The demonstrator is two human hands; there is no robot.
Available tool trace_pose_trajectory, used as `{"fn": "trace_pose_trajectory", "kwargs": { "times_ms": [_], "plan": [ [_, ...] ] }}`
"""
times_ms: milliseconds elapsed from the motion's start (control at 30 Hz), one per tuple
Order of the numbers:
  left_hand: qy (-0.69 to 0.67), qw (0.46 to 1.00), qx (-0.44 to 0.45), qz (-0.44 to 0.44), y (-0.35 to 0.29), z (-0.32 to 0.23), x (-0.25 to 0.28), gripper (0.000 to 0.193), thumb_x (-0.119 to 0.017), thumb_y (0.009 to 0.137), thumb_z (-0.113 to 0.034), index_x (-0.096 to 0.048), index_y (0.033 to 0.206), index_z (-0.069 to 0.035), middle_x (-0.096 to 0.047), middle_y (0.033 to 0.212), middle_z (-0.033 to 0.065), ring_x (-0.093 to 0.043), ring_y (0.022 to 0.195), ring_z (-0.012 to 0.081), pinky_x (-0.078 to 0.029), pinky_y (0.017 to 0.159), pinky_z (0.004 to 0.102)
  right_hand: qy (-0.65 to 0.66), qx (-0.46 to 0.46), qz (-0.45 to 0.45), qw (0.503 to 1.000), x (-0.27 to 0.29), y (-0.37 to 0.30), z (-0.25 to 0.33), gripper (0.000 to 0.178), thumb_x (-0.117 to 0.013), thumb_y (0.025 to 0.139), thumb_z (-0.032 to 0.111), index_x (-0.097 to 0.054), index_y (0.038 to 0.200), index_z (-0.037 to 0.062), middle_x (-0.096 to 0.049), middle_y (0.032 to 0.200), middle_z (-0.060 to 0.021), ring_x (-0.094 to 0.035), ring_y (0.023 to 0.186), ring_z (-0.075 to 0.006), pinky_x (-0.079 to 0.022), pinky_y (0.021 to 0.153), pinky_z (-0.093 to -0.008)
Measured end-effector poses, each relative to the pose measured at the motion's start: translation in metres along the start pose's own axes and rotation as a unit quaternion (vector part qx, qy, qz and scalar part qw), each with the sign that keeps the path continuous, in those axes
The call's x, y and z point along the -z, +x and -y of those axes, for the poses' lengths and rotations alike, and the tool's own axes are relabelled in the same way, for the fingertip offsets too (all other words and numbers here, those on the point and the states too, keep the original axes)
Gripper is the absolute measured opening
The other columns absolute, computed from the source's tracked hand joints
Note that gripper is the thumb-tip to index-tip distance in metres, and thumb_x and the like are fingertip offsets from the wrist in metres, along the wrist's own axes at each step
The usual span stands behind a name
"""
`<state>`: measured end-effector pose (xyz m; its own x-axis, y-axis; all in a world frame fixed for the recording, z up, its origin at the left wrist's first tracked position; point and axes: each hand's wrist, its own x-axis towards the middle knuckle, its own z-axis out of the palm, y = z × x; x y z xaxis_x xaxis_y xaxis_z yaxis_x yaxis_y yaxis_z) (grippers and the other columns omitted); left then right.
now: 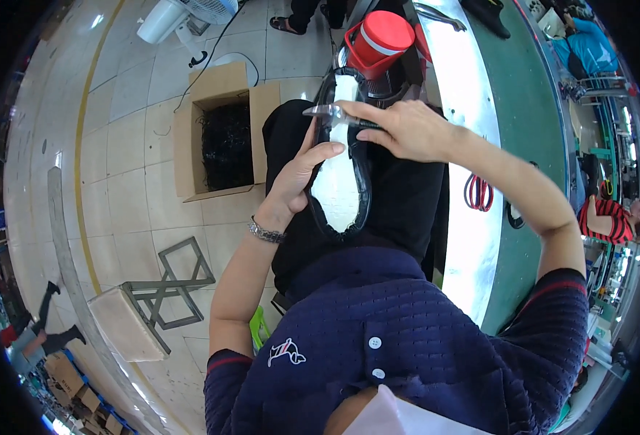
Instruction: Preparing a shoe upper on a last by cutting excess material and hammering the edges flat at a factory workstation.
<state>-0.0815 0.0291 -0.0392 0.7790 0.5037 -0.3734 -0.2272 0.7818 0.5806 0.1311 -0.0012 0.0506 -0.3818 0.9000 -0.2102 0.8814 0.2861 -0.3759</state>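
A black shoe upper (364, 181) lies bottom-up across my lap, with a white sole board (338, 185) facing me and the black edge folded round it. My left hand (298, 174) grips its left side, thumb pressed on the white board and fingers hidden beneath. In my right hand (414, 130) is a small hammer (325, 111), its metal head over the upper part of the shoe. My right fingers wrap its dark handle, which is partly hidden.
An open cardboard box (186, 163) of black material stands on the floor at left, near a folding stool (128, 322) and a fan (164, 22). A red jug (386, 36) sits ahead. A metal-edged green bench (515, 145) runs along my right, holding red cords (478, 193). Other people are at far right.
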Motion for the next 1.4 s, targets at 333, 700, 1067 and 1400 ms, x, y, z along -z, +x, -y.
{"fn": "trace_pose_trajectory", "kwargs": {
  "times_ms": [333, 700, 1067, 1400],
  "plan": [
    [0.027, 0.999, 0.035, 0.012, -0.007, -0.005, 0.006, 0.106, -0.075, 0.077, -0.009, -0.001, 0.154, -0.012, -0.051, 0.126, 0.0084, -0.055, 0.112, 0.0185, -0.047, 0.094, 0.0328, -0.065, 0.043, 0.020, 0.997, 0.004, -0.003, 0.015, 0.056, -0.054, 0.096, 0.026, -0.031, 0.147, 0.0221, -0.055, 0.054, -0.0100, -0.056, 0.044, -0.0239, -0.046, 0.045, -0.0310],
    [-0.104, 0.994, -0.023, 0.036, -0.018, 0.037, 0.022, 0.084, -0.053, 0.094, -0.045, -0.001, 0.154, -0.018, -0.038, 0.143, 0.0166, -0.044, 0.130, 0.0269, -0.043, 0.103, 0.0390, -0.106, 0.006, 0.024, 0.994, 0.017, -0.018, 0.046, 0.051, -0.051, 0.098, 0.028, -0.034, 0.146, 0.0208, -0.057, 0.056, -0.0107, -0.061, 0.048, -0.0245, -0.051, 0.050, -0.0357],
    [-0.233, 0.971, -0.029, -0.047, -0.025, 0.068, -0.008, 0.081, -0.032, 0.091, -0.071, -0.049, 0.134, -0.005, -0.060, 0.125, 0.0126, -0.063, 0.109, 0.0234, -0.051, 0.093, 0.0388, -0.272, 0.079, 0.080, 0.956, 0.008, -0.044, 0.085, 0.066, -0.053, 0.085, 0.004, -0.041, 0.142, 0.0355, -0.065, 0.074, -0.0179, -0.068, 0.077, -0.0256, -0.054, 0.063, -0.0338],
    [-0.227, 0.973, -0.044, 0.025, -0.028, 0.067, -0.004, 0.068, -0.052, 0.097, -0.031, -0.014, 0.154, -0.022, -0.034, 0.149, 0.0085, -0.042, 0.131, 0.0227, -0.040, 0.106, 0.0393, -0.111, 0.050, 0.068, 0.990, -0.012, -0.058, 0.053, 0.065, -0.057, 0.091, 0.011, -0.037, 0.144, 0.0401, -0.060, 0.059, -0.0094, -0.062, 0.050, -0.0188, -0.048, 0.044, -0.0283]
  ]
}}
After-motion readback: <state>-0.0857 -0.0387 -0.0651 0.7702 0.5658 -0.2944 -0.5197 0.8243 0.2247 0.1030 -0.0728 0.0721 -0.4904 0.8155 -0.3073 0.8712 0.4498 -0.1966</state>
